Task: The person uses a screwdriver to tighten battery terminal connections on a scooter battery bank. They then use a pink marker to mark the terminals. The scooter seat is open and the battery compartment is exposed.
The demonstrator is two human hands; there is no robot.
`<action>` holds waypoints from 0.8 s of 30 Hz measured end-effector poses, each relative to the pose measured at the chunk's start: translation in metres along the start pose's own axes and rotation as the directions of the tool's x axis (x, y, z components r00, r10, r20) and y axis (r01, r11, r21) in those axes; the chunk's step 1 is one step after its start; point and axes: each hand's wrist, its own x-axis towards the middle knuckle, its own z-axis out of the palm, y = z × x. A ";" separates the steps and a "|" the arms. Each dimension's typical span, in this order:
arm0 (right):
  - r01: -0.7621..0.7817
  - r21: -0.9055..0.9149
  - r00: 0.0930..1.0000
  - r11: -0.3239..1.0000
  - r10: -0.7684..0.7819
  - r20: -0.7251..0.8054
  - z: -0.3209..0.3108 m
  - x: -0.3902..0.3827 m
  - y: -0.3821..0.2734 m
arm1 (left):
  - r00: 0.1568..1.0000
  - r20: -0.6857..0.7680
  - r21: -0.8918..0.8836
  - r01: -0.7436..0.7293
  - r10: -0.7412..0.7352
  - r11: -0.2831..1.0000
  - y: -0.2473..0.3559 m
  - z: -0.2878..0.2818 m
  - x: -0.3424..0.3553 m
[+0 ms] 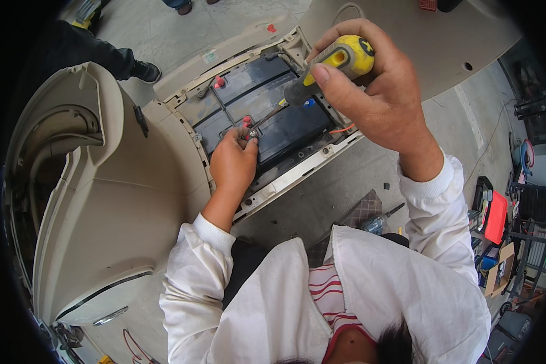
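My right hand [389, 91] is wrapped round the thick handle of a yellow and black screwdriver [353, 56]. Its metal shaft slants down to the left, and the tip reaches a small dark round piece [253, 133] beside a red terminal cap [247, 121]. There my left hand [232, 162] pinches that piece between thumb and fingers, which partly cover it. Below both hands, dark batteries [294, 124] sit side by side in the opening of a beige vehicle body. Another red cap [219, 81] and a blue terminal [309, 102] show on them.
A beige frame rail [297, 177] borders the batteries on the near side, with a curved body panel [133, 164] to the left. An orange wire [342, 129] crosses the rail. A power drill [376, 224] lies below it; a red case [496, 218] is at right. Another person's leg [112, 56] stands far left.
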 end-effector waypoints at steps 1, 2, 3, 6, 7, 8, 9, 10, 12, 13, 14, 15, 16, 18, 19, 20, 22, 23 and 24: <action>-0.020 -0.051 1.000 0.999 0.020 0.005 0.000 -0.001 0.000 | 1.000 -0.002 0.000 -0.001 0.001 1.000 -0.001 0.000 0.001; -0.040 -0.102 0.999 0.994 0.041 0.008 0.001 -0.003 0.000 | 1.000 -0.003 -0.001 -0.002 0.002 1.000 -0.001 0.001 0.001; -0.057 -0.087 0.998 0.995 0.058 0.005 0.002 -0.003 0.001 | 1.000 -0.002 -0.004 0.000 0.000 1.000 -0.002 0.001 0.001; -0.089 -0.079 0.996 0.993 0.089 -0.006 0.006 -0.004 0.002 | 1.000 0.001 -0.013 0.005 -0.005 1.000 -0.002 0.001 0.001; -0.085 -0.101 0.996 0.991 0.085 -0.009 0.007 -0.004 0.001 | 1.000 0.002 -0.016 0.006 -0.006 1.000 -0.003 0.001 0.001; -0.081 -0.123 0.997 0.989 0.080 -0.011 0.007 -0.004 0.001 | 1.000 0.001 -0.021 0.007 -0.007 1.000 -0.004 0.001 0.001; -0.086 -0.115 0.996 0.990 0.085 -0.013 0.008 -0.004 0.001 | 1.000 0.003 -0.027 0.003 -0.003 1.000 -0.004 0.001 0.002; -0.091 -0.108 0.996 0.990 0.090 -0.014 0.009 -0.004 0.002 | 1.000 0.005 -0.033 -0.002 0.002 0.999 -0.005 0.001 0.002; -0.101 -0.101 0.995 0.990 0.100 -0.015 0.009 -0.004 0.002 | 1.000 0.011 -0.038 -0.002 0.003 0.999 -0.006 0.001 0.002; -0.106 -0.102 0.994 0.989 0.106 -0.014 0.009 -0.004 0.002 | 1.000 0.015 -0.036 0.001 -0.001 0.999 -0.005 0.001 0.002; -0.112 -0.103 0.994 0.988 0.111 -0.014 0.009 -0.004 0.002 | 1.000 0.020 -0.034 0.004 -0.004 0.999 -0.005 0.000 0.002; -0.097 -0.122 0.995 0.988 0.097 -0.003 0.009 -0.004 0.002 | 1.000 0.018 -0.033 0.001 -0.001 0.999 -0.005 0.000 0.002; -0.082 -0.142 0.996 0.986 0.084 0.007 0.008 -0.003 0.001 | 1.000 0.017 -0.032 -0.002 0.003 0.999 -0.005 0.000 0.002; -0.067 -0.150 0.996 0.986 0.076 0.056 0.006 -0.002 -0.002 | 1.000 0.015 -0.018 -0.006 0.007 1.000 -0.004 0.000 0.001; -0.067 -0.139 0.992 0.988 0.081 0.095 0.004 0.000 -0.004 | 1.000 0.014 -0.006 -0.007 0.007 1.000 -0.003 0.000 0.000; -0.067 -0.127 0.988 0.990 0.084 0.133 0.004 0.002 -0.005 | 1.000 0.012 0.007 -0.007 0.007 1.000 -0.001 -0.001 -0.001; 0.011 -0.106 0.985 0.994 0.008 0.172 0.006 0.003 -0.004 | 1.000 -0.010 0.030 -0.022 0.023 0.999 0.000 -0.003 -0.004; 0.048 -0.097 0.982 0.994 -0.029 0.189 0.007 0.005 -0.004 | 0.999 -0.018 0.042 -0.032 0.033 0.999 0.001 -0.003 -0.004; 0.153 -0.089 0.974 0.984 -0.135 0.179 0.008 0.009 -0.003 | 0.999 -0.030 0.036 -0.030 0.031 0.999 0.002 -0.003 -0.005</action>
